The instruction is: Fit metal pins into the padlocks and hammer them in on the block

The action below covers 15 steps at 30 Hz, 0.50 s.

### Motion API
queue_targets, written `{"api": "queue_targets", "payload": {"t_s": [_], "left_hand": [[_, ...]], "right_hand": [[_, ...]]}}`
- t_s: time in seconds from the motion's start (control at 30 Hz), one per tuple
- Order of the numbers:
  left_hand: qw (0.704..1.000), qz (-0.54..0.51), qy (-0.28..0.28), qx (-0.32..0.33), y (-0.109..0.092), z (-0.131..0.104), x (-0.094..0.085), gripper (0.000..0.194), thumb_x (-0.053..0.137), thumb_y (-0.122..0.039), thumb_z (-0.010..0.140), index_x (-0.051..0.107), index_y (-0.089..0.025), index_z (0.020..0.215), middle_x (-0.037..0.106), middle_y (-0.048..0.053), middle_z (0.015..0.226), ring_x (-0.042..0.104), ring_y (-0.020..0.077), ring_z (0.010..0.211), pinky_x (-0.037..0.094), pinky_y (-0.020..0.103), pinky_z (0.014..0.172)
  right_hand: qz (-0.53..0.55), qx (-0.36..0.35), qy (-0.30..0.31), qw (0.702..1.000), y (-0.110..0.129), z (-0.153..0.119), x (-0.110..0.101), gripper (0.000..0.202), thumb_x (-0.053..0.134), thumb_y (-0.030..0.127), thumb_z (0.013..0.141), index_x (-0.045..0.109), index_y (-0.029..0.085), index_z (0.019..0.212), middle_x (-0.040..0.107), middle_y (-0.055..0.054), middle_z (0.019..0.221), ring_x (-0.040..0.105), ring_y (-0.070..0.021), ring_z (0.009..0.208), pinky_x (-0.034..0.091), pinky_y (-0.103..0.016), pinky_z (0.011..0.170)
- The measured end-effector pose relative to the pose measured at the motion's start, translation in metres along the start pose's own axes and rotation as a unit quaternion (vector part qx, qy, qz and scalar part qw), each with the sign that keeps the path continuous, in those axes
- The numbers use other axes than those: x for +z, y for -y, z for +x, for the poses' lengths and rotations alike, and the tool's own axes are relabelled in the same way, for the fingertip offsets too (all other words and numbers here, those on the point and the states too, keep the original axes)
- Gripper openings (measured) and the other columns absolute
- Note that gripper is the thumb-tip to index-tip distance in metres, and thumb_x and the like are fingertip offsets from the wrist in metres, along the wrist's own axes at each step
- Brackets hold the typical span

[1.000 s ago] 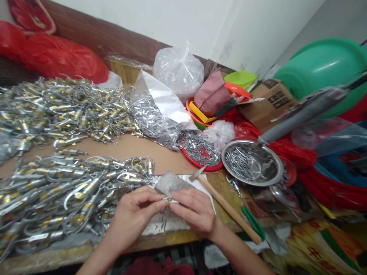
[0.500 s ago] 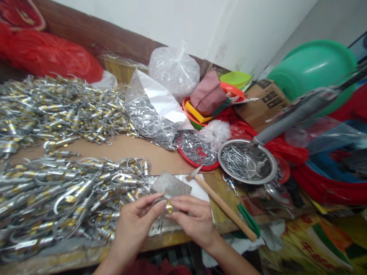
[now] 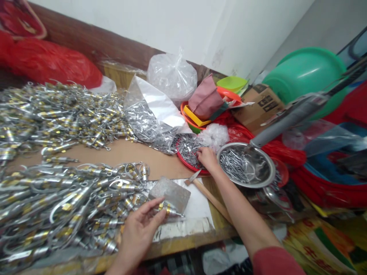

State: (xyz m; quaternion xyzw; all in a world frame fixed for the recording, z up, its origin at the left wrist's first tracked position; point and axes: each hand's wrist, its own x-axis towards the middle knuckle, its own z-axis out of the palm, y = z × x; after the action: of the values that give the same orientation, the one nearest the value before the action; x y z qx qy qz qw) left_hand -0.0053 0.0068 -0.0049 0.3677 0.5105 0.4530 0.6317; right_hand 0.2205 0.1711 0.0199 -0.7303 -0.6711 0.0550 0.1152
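Observation:
My left hand (image 3: 139,229) is above the front edge of the bench. Its thumb and forefinger are closed around a silver metal fitting (image 3: 172,210) with a brass-coloured band, whose thin end points right. Just behind it lies a flat grey metal block (image 3: 170,191). My right hand (image 3: 208,157) reaches into the round red tray (image 3: 187,165), among small silver metal pieces (image 3: 189,148). Its fingers are drawn together, and what they pinch is too small to make out. In front of the tray, a hammer (image 3: 210,196) with a wooden handle is partly covered by my right forearm.
Finished-looking hooked fittings (image 3: 65,206) are heaped at left, with another heap (image 3: 63,114) behind. A clear bag (image 3: 143,118) of metal pieces borders the tray. At right stand a steel bowl (image 3: 265,172) of pins and a grey lever handle (image 3: 286,120) above it.
My right hand has left the fitting and moved forward and right into the red tray. My left hand stays near the block with the fitting.

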Motion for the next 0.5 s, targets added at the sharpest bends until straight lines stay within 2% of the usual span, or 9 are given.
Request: {"api": "queue_targets", "payload": {"t_s": [0.13,0.3,0.5], "left_hand": [[0.996,-0.092,-0.006,0.015,0.007,0.004,0.002,0.036,0.069,-0.028,0.063,0.052,-0.019,0.094,0.068,0.004,0.079,0.066,0.021,0.073,0.054,0.033,0.068],[0.987,-0.156,-0.027,0.029,0.01,0.009,0.004,0.042,0.072,-0.023,0.058,0.039,-0.024,0.084,0.062,-0.002,0.07,0.064,0.0175,0.064,0.054,0.032,0.06],[0.987,-0.153,-0.043,0.002,0.006,0.008,0.005,0.047,0.074,-0.024,0.054,0.038,-0.024,0.084,0.062,-0.003,0.069,0.065,0.019,0.064,0.054,0.034,0.06]], "right_hand": [[-0.055,0.009,0.028,0.998,-0.001,0.023,0.019,0.026,0.051,0.028,0.084,0.053,0.013,0.104,0.055,-0.007,0.106,0.055,-0.0184,0.094,0.046,-0.039,0.08],[-0.053,-0.023,0.048,0.997,-0.004,0.018,0.023,0.026,0.051,0.028,0.084,0.052,0.014,0.106,0.054,-0.007,0.108,0.054,-0.0188,0.095,0.045,-0.039,0.08],[0.032,-0.034,0.027,0.999,-0.015,0.012,0.024,0.021,0.056,0.022,0.08,0.056,0.012,0.099,0.057,-0.007,0.101,0.054,-0.0194,0.095,0.043,-0.04,0.083]]}}
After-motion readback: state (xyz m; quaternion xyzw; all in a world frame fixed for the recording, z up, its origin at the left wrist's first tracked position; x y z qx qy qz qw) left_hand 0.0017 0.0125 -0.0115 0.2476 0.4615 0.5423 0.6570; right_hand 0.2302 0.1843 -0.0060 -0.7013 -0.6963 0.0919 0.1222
